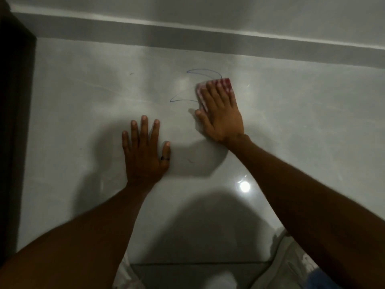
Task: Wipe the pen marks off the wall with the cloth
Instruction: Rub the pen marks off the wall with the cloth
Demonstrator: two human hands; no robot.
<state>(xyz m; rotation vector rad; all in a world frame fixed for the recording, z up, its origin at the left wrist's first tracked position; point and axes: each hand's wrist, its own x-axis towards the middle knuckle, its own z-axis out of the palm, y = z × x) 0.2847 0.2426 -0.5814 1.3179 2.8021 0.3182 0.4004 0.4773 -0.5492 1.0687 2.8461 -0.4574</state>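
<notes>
A blue pen scribble zigzags over the glossy pale grey wall, and its lower stroke runs left of the cloth. A red-and-white checked cloth lies flat on the wall over the scribble's right side. My right hand presses on the cloth with fingers spread, covering most of it. My left hand rests flat on the wall lower left of the marks, fingers apart, holding nothing, a dark ring on the thumb.
A grey band with a white ledge runs across above the marks. A dark frame or door edge stands at the far left. A lamp glare spot shines on the wall. A tile joint crosses below.
</notes>
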